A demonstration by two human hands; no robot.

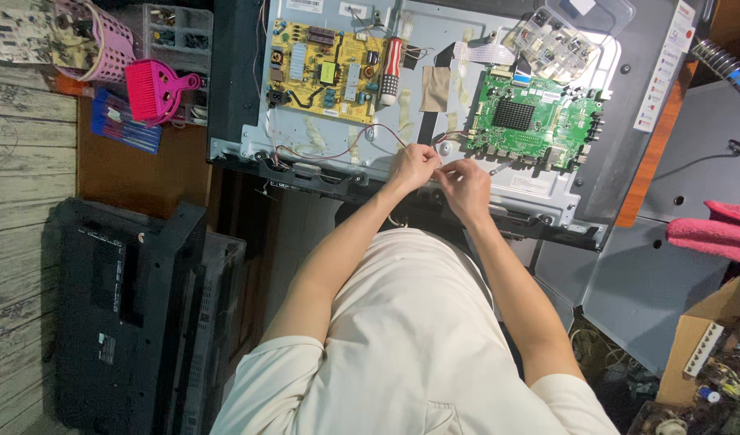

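An opened flat television (604, 173) lies back-side up with its metal chassis bare. On it sit a yellow power board (326, 72) at the left and a green main board (531, 121) at the right. My left hand (413, 165) and my right hand (464, 187) meet at the chassis's near edge, just below the green board. Both pinch a thin red wire (346, 145) that runs left across the chassis. A screwdriver with a red and white handle (390, 72) lies beside the yellow board.
A clear plastic tray of small parts (559, 40) rests above the green board. A pink brush (156, 89), a pink basket (92, 40) and a parts organiser (176, 32) sit at the far left. A black television back cover (120, 314) lies lower left. A pink cloth (712, 229) is at right.
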